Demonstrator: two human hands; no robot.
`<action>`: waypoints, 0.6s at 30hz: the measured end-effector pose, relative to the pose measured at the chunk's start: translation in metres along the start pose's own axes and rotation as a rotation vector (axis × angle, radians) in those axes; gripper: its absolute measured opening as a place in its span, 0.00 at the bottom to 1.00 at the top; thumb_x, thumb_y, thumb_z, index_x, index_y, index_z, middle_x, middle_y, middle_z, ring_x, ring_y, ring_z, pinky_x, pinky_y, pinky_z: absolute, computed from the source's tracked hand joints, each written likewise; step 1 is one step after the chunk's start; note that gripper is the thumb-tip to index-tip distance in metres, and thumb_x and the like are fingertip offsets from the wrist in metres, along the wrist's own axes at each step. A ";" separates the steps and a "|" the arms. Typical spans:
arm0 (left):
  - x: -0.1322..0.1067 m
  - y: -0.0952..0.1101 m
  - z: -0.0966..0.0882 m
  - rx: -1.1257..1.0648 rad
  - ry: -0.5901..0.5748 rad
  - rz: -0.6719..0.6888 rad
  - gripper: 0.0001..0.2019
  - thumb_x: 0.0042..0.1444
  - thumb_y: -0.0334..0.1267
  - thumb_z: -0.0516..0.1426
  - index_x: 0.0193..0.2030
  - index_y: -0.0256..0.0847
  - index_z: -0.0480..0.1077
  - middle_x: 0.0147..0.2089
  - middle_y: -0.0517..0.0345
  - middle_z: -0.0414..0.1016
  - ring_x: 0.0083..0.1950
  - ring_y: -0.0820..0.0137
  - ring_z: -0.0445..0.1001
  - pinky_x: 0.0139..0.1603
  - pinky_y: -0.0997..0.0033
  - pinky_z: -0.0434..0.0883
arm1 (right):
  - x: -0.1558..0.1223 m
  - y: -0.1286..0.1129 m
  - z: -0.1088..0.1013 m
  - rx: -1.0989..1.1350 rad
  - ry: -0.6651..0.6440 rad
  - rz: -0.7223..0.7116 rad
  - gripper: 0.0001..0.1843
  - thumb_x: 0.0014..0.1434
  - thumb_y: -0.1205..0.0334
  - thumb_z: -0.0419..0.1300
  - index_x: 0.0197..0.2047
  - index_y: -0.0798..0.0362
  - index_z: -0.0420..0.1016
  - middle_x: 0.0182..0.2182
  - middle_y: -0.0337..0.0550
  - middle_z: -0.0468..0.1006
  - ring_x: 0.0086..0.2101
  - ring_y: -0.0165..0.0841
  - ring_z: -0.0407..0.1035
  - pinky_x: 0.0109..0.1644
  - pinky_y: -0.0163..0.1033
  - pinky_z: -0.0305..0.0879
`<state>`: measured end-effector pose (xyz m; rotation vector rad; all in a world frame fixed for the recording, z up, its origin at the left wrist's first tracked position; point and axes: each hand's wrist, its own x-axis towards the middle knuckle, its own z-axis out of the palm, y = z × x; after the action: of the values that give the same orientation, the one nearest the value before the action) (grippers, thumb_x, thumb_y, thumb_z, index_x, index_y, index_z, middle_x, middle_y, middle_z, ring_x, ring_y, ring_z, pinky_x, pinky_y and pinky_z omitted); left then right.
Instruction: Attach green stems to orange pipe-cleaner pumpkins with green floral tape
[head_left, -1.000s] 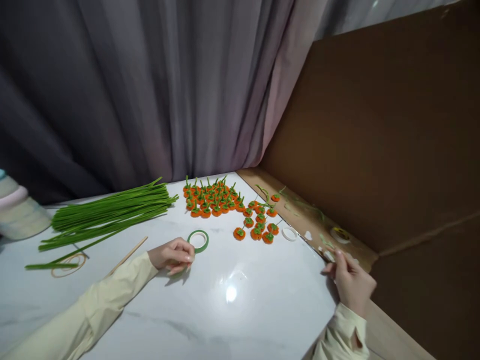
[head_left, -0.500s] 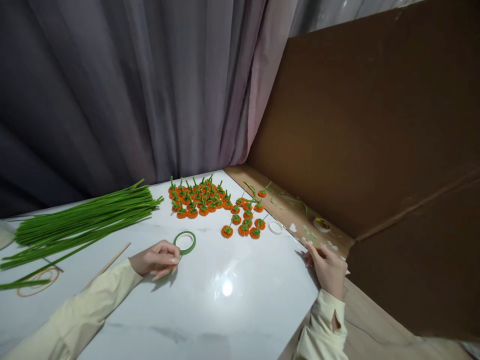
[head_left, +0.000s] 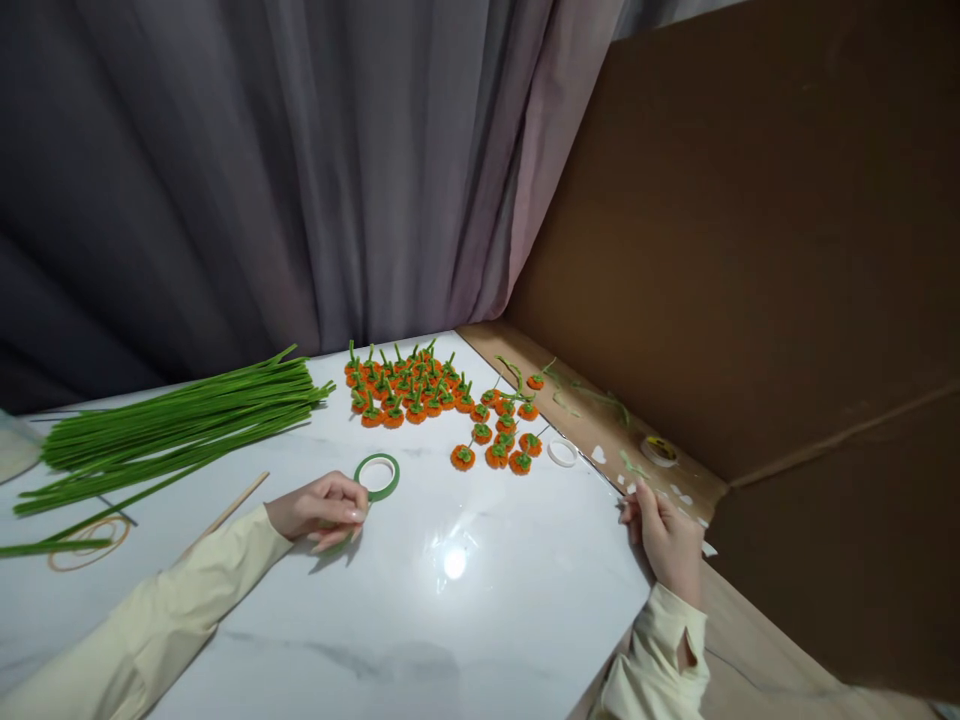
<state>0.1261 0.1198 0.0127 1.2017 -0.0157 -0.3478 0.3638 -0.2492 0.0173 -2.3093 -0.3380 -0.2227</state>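
Observation:
My left hand (head_left: 319,508) rests on the white marble-look table (head_left: 480,610) with its fingers curled. A thin green strip (head_left: 339,543) shows under its fingertips. A roll of green tape (head_left: 376,476) lies flat just beyond its knuckles. At the table's right edge, my right hand (head_left: 664,535) has its fingertips pinched together beside small white scraps (head_left: 679,495). Whether it holds one I cannot tell. Both arms wear pale yellow sleeves.
Several small orange pumpkins with green stems (head_left: 420,395) lie at the back. A bundle of green pipe cleaners (head_left: 172,425) lies at left, with a wooden stick (head_left: 229,512) and a wire loop (head_left: 86,540). A white ring (head_left: 562,452), a cardboard wall (head_left: 750,250) and a grey curtain (head_left: 262,170) surround the table.
My right hand has drawn back along the table edge toward me, off the white scraps. My left hand has stayed by the tape roll. The view has shifted slightly.

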 end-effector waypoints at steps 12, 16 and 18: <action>0.001 -0.001 -0.001 0.010 -0.025 0.005 0.12 0.51 0.39 0.59 0.24 0.31 0.68 0.10 0.61 0.62 0.08 0.82 0.51 0.10 0.82 0.44 | 0.007 0.013 0.007 0.078 0.023 -0.042 0.30 0.55 0.40 0.45 0.38 0.59 0.73 0.22 0.45 0.76 0.16 0.30 0.62 0.28 0.36 0.60; 0.000 -0.001 -0.001 0.011 -0.024 -0.002 0.12 0.50 0.39 0.59 0.24 0.31 0.67 0.10 0.61 0.62 0.09 0.82 0.52 0.10 0.82 0.45 | 0.005 0.014 0.007 0.035 0.091 -0.031 0.30 0.52 0.45 0.49 0.45 0.62 0.75 0.15 0.41 0.72 0.17 0.32 0.64 0.29 0.36 0.61; 0.000 -0.001 -0.001 0.012 -0.019 -0.003 0.12 0.50 0.40 0.60 0.24 0.31 0.67 0.10 0.61 0.63 0.09 0.81 0.52 0.10 0.82 0.45 | 0.003 0.011 0.006 0.026 0.129 -0.037 0.30 0.52 0.47 0.49 0.47 0.63 0.74 0.13 0.39 0.71 0.18 0.32 0.64 0.30 0.35 0.61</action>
<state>0.1264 0.1205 0.0115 1.2105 -0.0319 -0.3622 0.3710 -0.2516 0.0063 -2.2516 -0.3169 -0.3823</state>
